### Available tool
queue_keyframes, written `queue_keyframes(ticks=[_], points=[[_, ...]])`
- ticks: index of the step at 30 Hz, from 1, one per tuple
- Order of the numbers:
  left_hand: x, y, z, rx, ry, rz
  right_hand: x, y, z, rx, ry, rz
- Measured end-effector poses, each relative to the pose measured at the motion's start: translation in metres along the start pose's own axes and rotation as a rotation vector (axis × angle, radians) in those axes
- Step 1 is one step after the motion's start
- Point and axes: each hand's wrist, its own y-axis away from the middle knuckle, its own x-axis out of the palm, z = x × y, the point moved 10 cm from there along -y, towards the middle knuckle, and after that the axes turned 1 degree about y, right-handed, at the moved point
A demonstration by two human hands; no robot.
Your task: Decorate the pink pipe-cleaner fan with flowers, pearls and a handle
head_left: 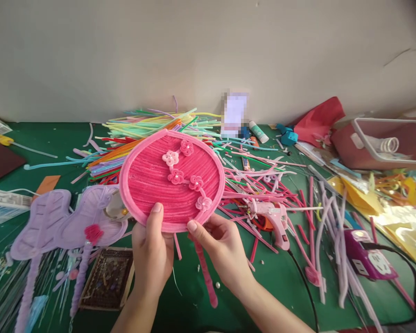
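A round pink fan point(159, 182) made of pipe cleaners is held up over the green table point(280, 277), with several small pink flowers across its face. My left hand point(152, 254) grips its lower rim, thumb pressed on the front. My right hand point(222, 247) pinches the rim just to the right, thumb on the edge. The fan's pink fuzzy handle point(206, 277) hangs down between my wrists.
A heap of coloured pipe cleaners point(149, 134) lies behind the fan. A pink glue gun point(273, 219) rests to the right, its cord trailing forward. Purple butterfly-shaped fans point(60, 219) lie at left, a purple power strip point(365, 256) at right, a red basket point(384, 143) far right.
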Motion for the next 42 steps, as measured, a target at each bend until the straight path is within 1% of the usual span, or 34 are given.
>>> queue_keyframes(ticks=[1, 4, 6, 10, 13, 15, 19, 23, 27, 32, 38, 42], points=[[0.0, 0.0, 0.0, 0.004, 0.01, 0.0, 0.0, -0.001, -0.001, -0.004, 0.0, 0.023], [0.0, -0.001, -0.001, 0.008, 0.067, 0.005, 0.004, -0.002, 0.0, -0.033, -0.02, 0.153], [0.0, -0.002, -0.001, 0.022, 0.08, 0.009, 0.003, -0.003, 0.0, -0.041, -0.009, 0.182], [0.003, -0.003, -0.001, 0.019, 0.082, 0.032, -0.005, -0.005, -0.002, -0.011, 0.06, 0.074], [0.003, -0.003, 0.001, 0.002, 0.074, 0.018, -0.006, -0.006, -0.003, -0.006, 0.084, 0.027], [0.003, -0.002, 0.001, 0.005, 0.056, 0.007, -0.007, -0.005, -0.003, -0.013, 0.107, 0.031], [0.002, -0.001, 0.0, 0.014, 0.046, 0.005, -0.006, -0.003, -0.002, -0.037, 0.102, 0.081], [0.003, -0.001, 0.004, -0.025, 0.04, 0.025, -0.008, -0.002, -0.001, -0.011, 0.138, 0.036], [0.002, -0.002, 0.003, -0.017, 0.024, 0.014, -0.003, -0.006, -0.001, 0.014, 0.09, 0.024], [0.007, -0.002, 0.009, -0.059, 0.053, 0.042, -0.003, -0.012, -0.005, 0.027, 0.079, 0.012], [0.006, -0.002, 0.006, -0.015, 0.071, 0.031, -0.005, -0.013, -0.008, 0.021, 0.103, -0.001], [0.006, -0.002, 0.005, -0.011, 0.048, 0.025, -0.007, -0.011, -0.003, 0.0, 0.122, 0.006]])
